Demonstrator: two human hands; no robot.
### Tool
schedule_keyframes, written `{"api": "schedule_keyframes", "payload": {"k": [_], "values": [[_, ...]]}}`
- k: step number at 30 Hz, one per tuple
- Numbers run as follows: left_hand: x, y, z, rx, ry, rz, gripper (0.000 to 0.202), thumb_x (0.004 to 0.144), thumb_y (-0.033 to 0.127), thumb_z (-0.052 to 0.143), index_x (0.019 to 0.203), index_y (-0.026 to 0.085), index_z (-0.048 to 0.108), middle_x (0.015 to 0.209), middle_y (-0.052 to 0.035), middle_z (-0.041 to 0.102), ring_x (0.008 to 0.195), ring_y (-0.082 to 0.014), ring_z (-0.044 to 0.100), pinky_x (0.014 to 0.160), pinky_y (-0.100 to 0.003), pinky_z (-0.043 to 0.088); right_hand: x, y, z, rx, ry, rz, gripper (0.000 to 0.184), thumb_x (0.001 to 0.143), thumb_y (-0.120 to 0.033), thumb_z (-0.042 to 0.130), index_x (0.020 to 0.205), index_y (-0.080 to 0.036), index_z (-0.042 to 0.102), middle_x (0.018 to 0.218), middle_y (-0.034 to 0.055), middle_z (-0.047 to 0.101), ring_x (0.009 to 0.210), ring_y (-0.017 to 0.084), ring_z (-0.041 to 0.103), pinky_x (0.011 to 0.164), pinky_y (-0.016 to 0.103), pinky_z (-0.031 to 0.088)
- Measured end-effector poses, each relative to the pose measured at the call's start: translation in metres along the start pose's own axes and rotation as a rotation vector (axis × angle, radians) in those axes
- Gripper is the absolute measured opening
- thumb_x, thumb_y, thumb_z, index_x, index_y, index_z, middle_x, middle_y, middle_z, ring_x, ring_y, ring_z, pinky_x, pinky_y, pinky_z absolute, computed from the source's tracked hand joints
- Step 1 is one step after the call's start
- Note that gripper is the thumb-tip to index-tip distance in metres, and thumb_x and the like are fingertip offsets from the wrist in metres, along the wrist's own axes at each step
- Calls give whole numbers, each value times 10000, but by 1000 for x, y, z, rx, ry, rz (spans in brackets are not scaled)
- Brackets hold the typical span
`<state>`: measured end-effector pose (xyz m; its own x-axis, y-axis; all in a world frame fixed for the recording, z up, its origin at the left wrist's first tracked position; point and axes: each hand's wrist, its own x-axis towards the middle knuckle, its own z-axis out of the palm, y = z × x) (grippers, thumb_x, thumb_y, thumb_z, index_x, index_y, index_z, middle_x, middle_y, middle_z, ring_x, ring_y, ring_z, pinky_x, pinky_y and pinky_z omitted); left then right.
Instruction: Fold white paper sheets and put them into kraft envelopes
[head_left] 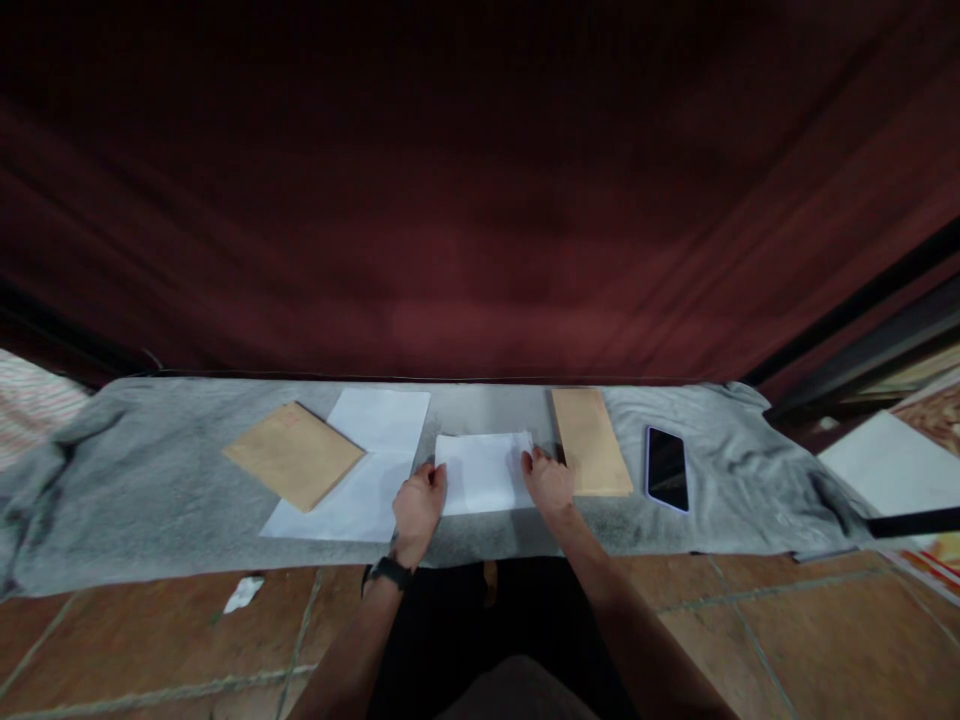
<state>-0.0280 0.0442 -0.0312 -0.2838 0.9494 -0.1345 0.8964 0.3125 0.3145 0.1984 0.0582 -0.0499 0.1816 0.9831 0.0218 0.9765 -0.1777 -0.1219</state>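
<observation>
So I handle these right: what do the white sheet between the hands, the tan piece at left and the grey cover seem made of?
White sheet: probably paper, matt; flat, no glare.
Tan piece: likely kraft paper, matt; brown, crisp corners.
Grey cover: seemingly soft-napped cloth, dull; mottled, wrinkled surface.

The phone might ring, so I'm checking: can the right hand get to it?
Probably yes: the right hand would leave the white paper and cross only a flat brown envelope to the phone.
</observation>
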Motion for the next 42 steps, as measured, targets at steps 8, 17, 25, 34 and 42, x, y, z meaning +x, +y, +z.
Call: {"api": "schedule_keyframes", "payload": {"k": [8, 17, 25, 34, 42], "values": [[-1, 4, 2, 54, 3, -23, 371, 1025, 419, 407, 1104, 193, 691, 980, -120, 777, 916, -255, 738, 734, -304, 480, -1, 2, 7, -36, 24, -7, 371, 1047, -363, 442, 1224, -100, 634, 820, 151, 757, 760, 250, 752, 674, 306, 501], [-1, 7, -1, 68, -1, 7, 371, 1032, 416, 393, 1087, 195, 686, 943, -114, 777, 893, -263, 744, 716, -311, 493, -18, -21, 0, 48, 193, -118, 391, 998, -270, 489, 1333, -90, 581, 1257, 221, 658, 1117, 321, 615, 943, 456, 465], [-2, 5, 1, 47, 20, 41, 368, 1034, 409, 400, 1111, 192, 687, 969, -114, 781, 887, -244, 746, 708, -293, 495, -45, -58, 30, 243, 230, -426, 515, 1038, -385, 449, 1502, -162, 462, 1583, 134, 425, 1465, 299, 358, 1184, 485, 297], [1, 6, 7, 83, 25, 31, 385, 1037, 415, 384, 1142, 188, 676, 946, -124, 777, 863, -255, 743, 695, -301, 479, -50, -42, 47, 230, 287, -423, 521, 1031, -362, 491, 1517, -179, 446, 1571, 126, 445, 1463, 299, 374, 1188, 521, 289], [1, 5, 10, 104, 37, 49, 398, 1040, 411, 374, 1169, 177, 668, 921, -134, 770, 826, -252, 737, 676, -297, 466, -45, -51, 42, 239, 268, -379, 507, 1043, -347, 450, 1521, -180, 439, 1585, 135, 422, 1460, 295, 380, 1188, 524, 285]]}}
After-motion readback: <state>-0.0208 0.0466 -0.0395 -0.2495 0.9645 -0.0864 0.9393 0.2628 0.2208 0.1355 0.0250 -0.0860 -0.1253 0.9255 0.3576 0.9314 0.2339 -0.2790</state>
